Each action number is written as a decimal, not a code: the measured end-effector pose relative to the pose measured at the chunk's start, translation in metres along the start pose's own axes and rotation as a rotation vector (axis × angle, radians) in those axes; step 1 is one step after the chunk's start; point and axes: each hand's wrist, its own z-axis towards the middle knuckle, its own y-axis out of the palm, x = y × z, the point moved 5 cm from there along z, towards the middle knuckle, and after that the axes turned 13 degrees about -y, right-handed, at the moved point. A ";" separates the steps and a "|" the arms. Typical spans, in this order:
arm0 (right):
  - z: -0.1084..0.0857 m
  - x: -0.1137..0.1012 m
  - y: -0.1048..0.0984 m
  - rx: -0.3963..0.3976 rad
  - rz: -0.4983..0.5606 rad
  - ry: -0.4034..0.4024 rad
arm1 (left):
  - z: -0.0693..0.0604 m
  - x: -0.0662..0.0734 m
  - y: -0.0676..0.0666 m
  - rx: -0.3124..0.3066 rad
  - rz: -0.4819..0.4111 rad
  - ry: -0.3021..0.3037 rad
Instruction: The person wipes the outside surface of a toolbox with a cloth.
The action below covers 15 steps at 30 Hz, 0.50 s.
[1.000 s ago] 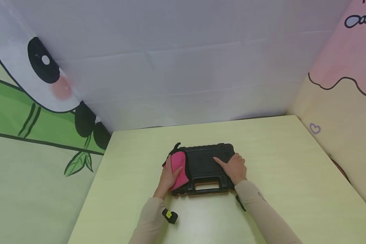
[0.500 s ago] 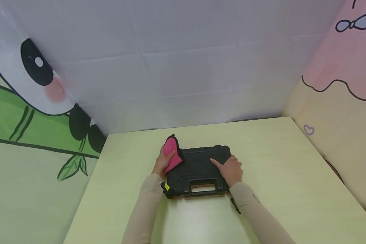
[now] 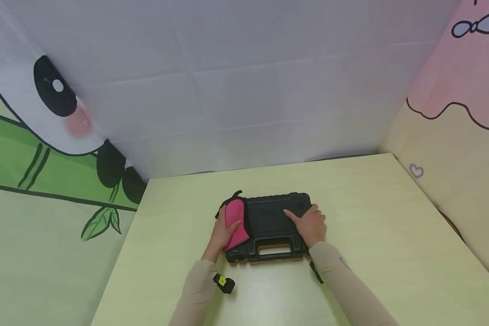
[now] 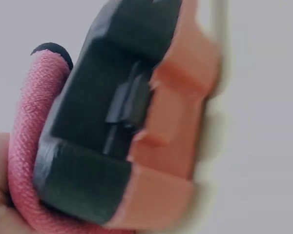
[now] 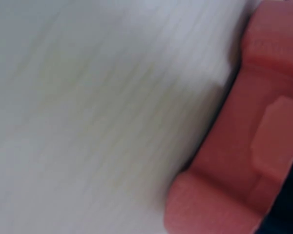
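A hard plastic carrying case (image 3: 265, 215), black above and orange below, lies flat on the table with its handle (image 3: 275, 248) toward me. My left hand (image 3: 221, 233) grips a pink cloth (image 3: 237, 222) with black edging against the case's left end, thumb on top. In the left wrist view the pink cloth (image 4: 31, 117) wraps along the black side of the case (image 4: 83, 180), beside a latch. With thumb on the lid and fingers over the right edge, my right hand (image 3: 311, 225) holds the case. The right wrist view shows only the orange lower shell (image 5: 224, 146) and tabletop.
The pale yellow table (image 3: 350, 190) extends around the case on all sides. Behind it stands a light grey fabric wall (image 3: 252, 99), with printed panels left and right. A black wrist camera (image 3: 225, 283) sits at the left sleeve.
My left hand slid the pink cloth toward the case's far left corner, then drew it back toward me along the left end. The right hand keeps its hold on the case.
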 end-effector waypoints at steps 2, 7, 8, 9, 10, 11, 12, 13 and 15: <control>0.000 0.001 -0.001 0.004 -0.002 0.002 | -0.010 -0.005 0.001 -0.007 -0.008 -0.003; 0.000 0.002 -0.001 0.019 0.003 0.005 | -0.037 -0.014 0.002 -0.019 -0.031 -0.001; 0.000 0.002 0.000 0.020 0.005 0.004 | -0.043 -0.017 0.002 -0.022 -0.032 -0.008; 0.000 0.002 0.001 0.020 0.007 0.003 | -0.048 -0.020 0.002 -0.026 -0.032 -0.018; 0.000 0.002 0.001 0.018 0.009 0.002 | -0.052 -0.023 0.002 -0.029 -0.028 -0.021; 0.001 0.002 0.002 0.017 0.009 0.000 | -0.057 -0.026 0.002 -0.031 -0.024 -0.023; 0.001 0.002 0.003 0.016 0.011 -0.002 | -0.061 -0.028 0.002 -0.032 -0.021 -0.020; 0.001 0.002 0.003 0.012 0.011 -0.007 | -0.065 -0.031 0.002 -0.032 -0.014 -0.020; 0.002 0.001 0.004 -0.001 0.006 -0.020 | -0.072 -0.033 0.001 -0.026 -0.004 -0.001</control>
